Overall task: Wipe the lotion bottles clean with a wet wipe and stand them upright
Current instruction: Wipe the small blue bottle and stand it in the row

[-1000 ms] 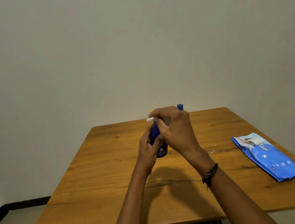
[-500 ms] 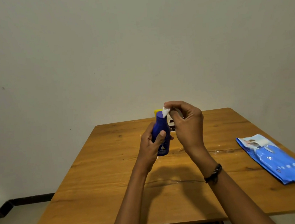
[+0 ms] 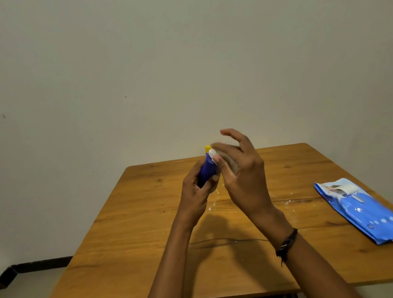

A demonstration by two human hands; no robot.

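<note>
The counter (image 3: 133, 249) is seen to be of wood, with the grain plainly marked and the surface smooth and faintly sheened. The bottle (image 3: 206, 170) is made of smooth blue plastic. The wipe (image 3: 213, 155) looks soft and cloth-like. The pack (image 3: 372, 216) is wrapped in glossy, creased film. The wall (image 3: 136, 71) is painted matt.

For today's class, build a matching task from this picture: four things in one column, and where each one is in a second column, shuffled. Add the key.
Things
1. blue bottle
2. wet wipe
3. wipes pack
4. black wristband

Places
A. lying flat on the table, right side
B. around the right wrist
C. gripped by the left hand
D. pinched in the right hand, at the bottle's top

Pairs: 1-C; 2-D; 3-A; 4-B
</note>
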